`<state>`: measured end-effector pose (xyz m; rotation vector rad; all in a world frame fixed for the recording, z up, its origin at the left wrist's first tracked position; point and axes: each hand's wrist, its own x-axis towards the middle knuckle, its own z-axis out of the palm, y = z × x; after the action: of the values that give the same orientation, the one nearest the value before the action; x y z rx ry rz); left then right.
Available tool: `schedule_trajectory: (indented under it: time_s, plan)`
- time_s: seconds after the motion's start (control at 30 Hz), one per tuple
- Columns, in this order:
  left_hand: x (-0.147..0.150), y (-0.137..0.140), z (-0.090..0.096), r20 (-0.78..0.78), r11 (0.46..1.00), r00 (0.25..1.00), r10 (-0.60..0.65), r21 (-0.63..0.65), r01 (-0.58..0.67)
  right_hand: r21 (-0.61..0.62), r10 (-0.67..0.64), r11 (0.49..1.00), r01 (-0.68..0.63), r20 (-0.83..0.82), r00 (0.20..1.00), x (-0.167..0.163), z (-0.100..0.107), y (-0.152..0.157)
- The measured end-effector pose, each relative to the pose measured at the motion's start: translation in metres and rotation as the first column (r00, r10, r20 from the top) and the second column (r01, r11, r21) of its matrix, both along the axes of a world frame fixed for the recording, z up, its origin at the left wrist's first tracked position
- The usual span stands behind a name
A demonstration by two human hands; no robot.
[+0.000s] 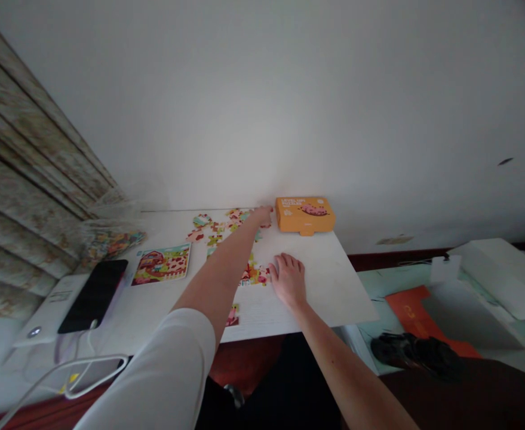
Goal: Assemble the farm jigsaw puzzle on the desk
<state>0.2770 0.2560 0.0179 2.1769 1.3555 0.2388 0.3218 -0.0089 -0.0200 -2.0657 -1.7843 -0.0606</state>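
My left hand (pixel 263 215) reaches to the back of the white table, among loose jigsaw puzzle pieces (pixel 234 216) and just left of an orange puzzle box (pixel 306 215). Its fingers are small and partly hidden, so any grip is unclear. Lying on the tabletop with fingers apart, my right hand (pixel 289 279) is open. Its thumb is beside a joined patch of puzzle pieces (pixel 257 275), which my left forearm partly covers. Another puzzle piece (pixel 233 315) lies near the front edge. A picture card with a red barn (pixel 162 264) rests to the left.
A black phone (pixel 94 295) with a white cable (pixel 96 360) lies on a white box (pixel 49 310) at the left. Behind it is a clear bag of colourful pieces (pixel 112 242), near the curtain (pixel 33 179). Right of the table stands an open white box (pixel 472 316).
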Motion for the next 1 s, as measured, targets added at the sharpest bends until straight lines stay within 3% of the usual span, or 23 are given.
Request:
schedule_trajectory:
  time_s: [0.17,0.3,0.5,0.6,0.73,0.8,1.0]
  plan:
    - [0.001,-0.001,0.008,0.202,0.987,0.97,0.132,-0.114,-0.111,0.015,0.0,1.0,0.0,-0.008,1.0,0.002,-0.001,0.0]
    - [-0.007,-0.003,0.02,0.398,0.955,0.88,0.261,-0.237,-0.176,0.005,-0.004,1.0,0.004,-0.019,1.0,0.002,0.001,0.0]
    - [-0.025,-0.043,0.033,0.68,0.887,0.569,0.462,-0.37,-0.277,-0.026,-0.026,0.999,0.025,-0.021,0.999,0.001,0.002,0.001]
    - [-0.039,-0.085,0.025,0.732,0.847,0.427,0.53,-0.445,-0.289,-0.033,-0.022,0.999,0.021,-0.022,1.0,0.002,0.001,0.001]
    - [-0.068,-0.147,0.005,0.754,0.779,0.202,0.625,-0.589,-0.212,-0.02,-0.019,1.0,0.018,-0.039,0.999,0.003,-0.001,0.0]
    - [-0.086,-0.175,-0.004,0.745,0.765,0.18,0.642,-0.609,-0.209,-0.003,-0.01,1.0,0.01,-0.057,0.998,0.004,-0.002,0.0]
    - [-0.134,-0.228,-0.016,0.676,0.715,0.236,0.698,-0.638,-0.285,0.114,0.047,0.993,-0.029,-0.16,0.986,0.009,-0.006,-0.001]
